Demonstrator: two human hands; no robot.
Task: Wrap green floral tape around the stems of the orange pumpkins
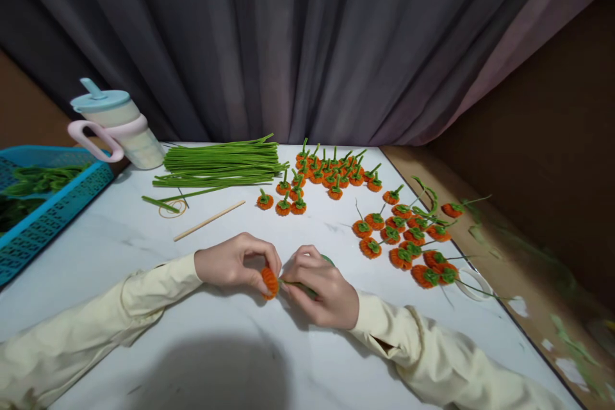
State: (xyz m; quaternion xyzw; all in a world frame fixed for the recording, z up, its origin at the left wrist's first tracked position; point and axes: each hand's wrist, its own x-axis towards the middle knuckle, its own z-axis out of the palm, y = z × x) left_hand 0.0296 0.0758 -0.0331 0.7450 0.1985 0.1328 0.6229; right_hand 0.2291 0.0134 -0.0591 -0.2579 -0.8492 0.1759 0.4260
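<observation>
Between the thumb and fingers of my left hand (240, 261) is a small orange ribbed pumpkin (270, 283), made of fuzzy material and turned on its side. Its green top faces my right hand (319, 285), whose fingers are closed on a thin green strand (300, 286) right beside the pumpkin. A dark green rounded edge (328, 261) shows behind the right hand's knuckles; most of that object is hidden. Finished-looking orange pumpkins with short upright green stems (335, 189) stand in a cluster beyond my hands. More pumpkins with long thin wire tails (390, 234) lie to the right.
A bundle of green pipe cleaners (221, 163) lies at the back. In front of it are a wooden stick (209, 221) and a rubber band (169, 208). A tumbler (137, 141) and a blue basket (57, 218) stand left. A white tape ring (475, 283) lies right.
</observation>
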